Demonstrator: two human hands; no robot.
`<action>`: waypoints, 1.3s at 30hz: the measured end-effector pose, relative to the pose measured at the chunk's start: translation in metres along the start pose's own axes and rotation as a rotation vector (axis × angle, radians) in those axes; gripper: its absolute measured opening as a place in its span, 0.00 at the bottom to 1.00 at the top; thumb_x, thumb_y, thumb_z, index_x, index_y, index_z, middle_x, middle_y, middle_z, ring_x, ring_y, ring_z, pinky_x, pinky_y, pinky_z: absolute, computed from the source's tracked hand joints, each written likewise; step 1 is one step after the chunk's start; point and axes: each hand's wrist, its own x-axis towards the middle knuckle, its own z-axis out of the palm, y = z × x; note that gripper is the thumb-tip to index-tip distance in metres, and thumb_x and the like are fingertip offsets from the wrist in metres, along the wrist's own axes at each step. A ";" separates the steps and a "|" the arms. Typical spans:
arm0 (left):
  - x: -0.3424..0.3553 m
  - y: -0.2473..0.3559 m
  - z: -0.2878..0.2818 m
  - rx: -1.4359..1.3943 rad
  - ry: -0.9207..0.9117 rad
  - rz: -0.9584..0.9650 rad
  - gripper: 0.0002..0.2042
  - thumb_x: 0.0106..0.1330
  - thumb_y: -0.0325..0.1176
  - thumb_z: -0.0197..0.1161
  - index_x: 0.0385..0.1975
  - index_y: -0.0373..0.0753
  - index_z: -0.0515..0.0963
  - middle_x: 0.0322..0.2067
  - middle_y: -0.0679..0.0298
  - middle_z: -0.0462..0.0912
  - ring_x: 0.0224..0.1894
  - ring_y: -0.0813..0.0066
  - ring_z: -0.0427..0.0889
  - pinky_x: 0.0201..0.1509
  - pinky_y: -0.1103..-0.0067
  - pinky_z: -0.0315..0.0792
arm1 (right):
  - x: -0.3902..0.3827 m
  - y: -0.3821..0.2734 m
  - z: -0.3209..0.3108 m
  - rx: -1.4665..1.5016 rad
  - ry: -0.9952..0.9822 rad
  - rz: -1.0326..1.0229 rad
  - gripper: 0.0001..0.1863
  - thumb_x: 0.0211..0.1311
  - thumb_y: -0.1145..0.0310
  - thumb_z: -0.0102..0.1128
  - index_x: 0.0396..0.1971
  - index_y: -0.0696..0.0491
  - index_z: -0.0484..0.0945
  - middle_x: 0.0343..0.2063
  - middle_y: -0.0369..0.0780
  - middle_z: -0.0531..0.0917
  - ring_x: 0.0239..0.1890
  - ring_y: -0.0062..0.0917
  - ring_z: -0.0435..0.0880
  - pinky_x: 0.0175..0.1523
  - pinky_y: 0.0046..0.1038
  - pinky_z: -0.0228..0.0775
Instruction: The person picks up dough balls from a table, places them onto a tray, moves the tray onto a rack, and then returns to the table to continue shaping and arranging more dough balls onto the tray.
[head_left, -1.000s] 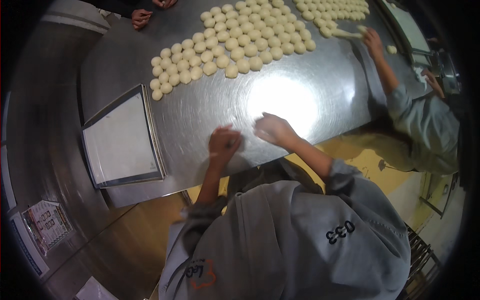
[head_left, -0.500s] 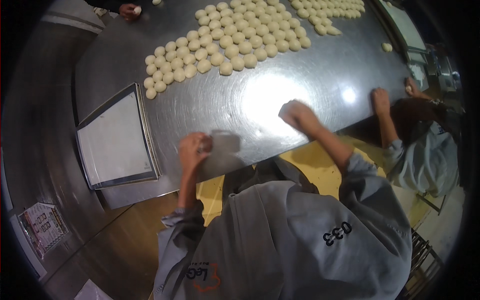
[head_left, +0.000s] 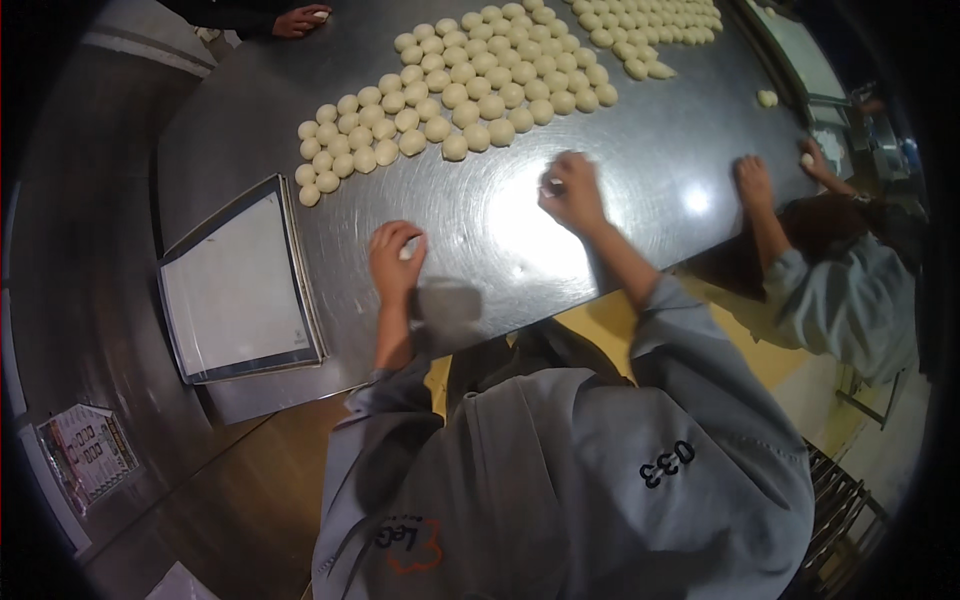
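step: seemingly shaping dough; left hand curls around pale dough piece; right hand curled, blurred, grip unclear; dough balls rowed beyond on surface; next move: likely wants cupped palms

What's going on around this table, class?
A person at a metal table curls the left hand around a small pale piece, apparently dough. The right hand is also curled; whether it holds anything is unclear. Rows of dough balls sit beyond both hands, and a dark-rimmed white panel lies to the left. Other people's hands are at the table too.
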 end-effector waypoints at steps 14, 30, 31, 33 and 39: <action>-0.022 0.034 0.023 -0.190 -0.096 -0.070 0.07 0.52 0.26 0.72 0.30 0.41 0.84 0.38 0.61 0.87 0.48 0.59 0.83 0.58 0.69 0.73 | -0.029 -0.050 0.022 0.141 -0.210 0.105 0.10 0.48 0.62 0.72 0.26 0.50 0.80 0.28 0.37 0.82 0.36 0.37 0.80 0.47 0.38 0.71; -0.087 0.009 -0.008 -0.092 -0.035 -0.024 0.10 0.51 0.29 0.75 0.33 0.41 0.85 0.40 0.60 0.86 0.49 0.58 0.82 0.56 0.66 0.74 | -0.092 -0.028 -0.045 0.264 -0.347 0.179 0.06 0.53 0.64 0.70 0.28 0.49 0.84 0.36 0.39 0.85 0.45 0.38 0.82 0.57 0.48 0.70; -0.078 -0.001 -0.010 0.034 0.036 -0.043 0.09 0.51 0.30 0.74 0.33 0.42 0.85 0.41 0.60 0.85 0.49 0.58 0.81 0.56 0.66 0.74 | -0.072 -0.022 -0.043 0.025 -0.283 0.113 0.07 0.50 0.64 0.71 0.26 0.50 0.83 0.35 0.40 0.84 0.44 0.39 0.80 0.54 0.46 0.69; -0.050 0.006 -0.001 0.175 0.123 -0.103 0.09 0.54 0.34 0.72 0.33 0.41 0.84 0.42 0.59 0.83 0.48 0.57 0.79 0.55 0.65 0.72 | -0.047 -0.011 -0.029 -0.195 -0.133 0.044 0.09 0.42 0.65 0.71 0.22 0.51 0.80 0.33 0.40 0.81 0.42 0.40 0.75 0.48 0.42 0.66; -0.050 0.044 0.015 -0.085 0.025 -0.127 0.16 0.55 0.29 0.69 0.45 0.41 0.81 0.47 0.59 0.80 0.52 0.58 0.77 0.60 0.66 0.71 | -0.052 -0.065 0.010 0.154 -0.230 0.048 0.05 0.47 0.72 0.70 0.25 0.51 0.82 0.32 0.41 0.82 0.43 0.38 0.80 0.50 0.37 0.71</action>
